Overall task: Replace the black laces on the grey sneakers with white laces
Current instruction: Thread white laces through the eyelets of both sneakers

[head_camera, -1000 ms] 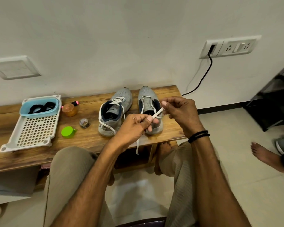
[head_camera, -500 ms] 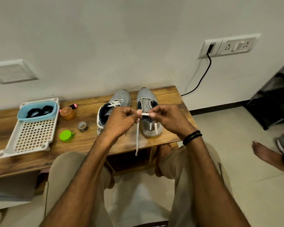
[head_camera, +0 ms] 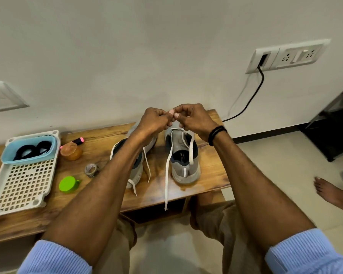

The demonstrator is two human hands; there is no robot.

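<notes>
At far left the black laces [head_camera: 36, 148] lie coiled in a blue tub [head_camera: 28, 160]. The left sneaker [head_camera: 138, 172] is already white-laced. The left hand [head_camera: 153, 122] and right hand [head_camera: 194, 119] meet fingertip to fingertip over the right sneaker [head_camera: 184, 167], apparently pinching its white lace [head_camera: 167, 175] at the toe-end eyelets. From there both strands run back toward the person, one hanging over the desk [head_camera: 206, 175] edge. The right hand is nearer.

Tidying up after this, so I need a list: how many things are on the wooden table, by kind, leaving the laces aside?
Grey sneakers: 2
White tray: 1
Blue tub: 1
Orange jar: 1
Pink marker: 1
Tape roll: 1
Green cap: 1
Total: 8
</notes>
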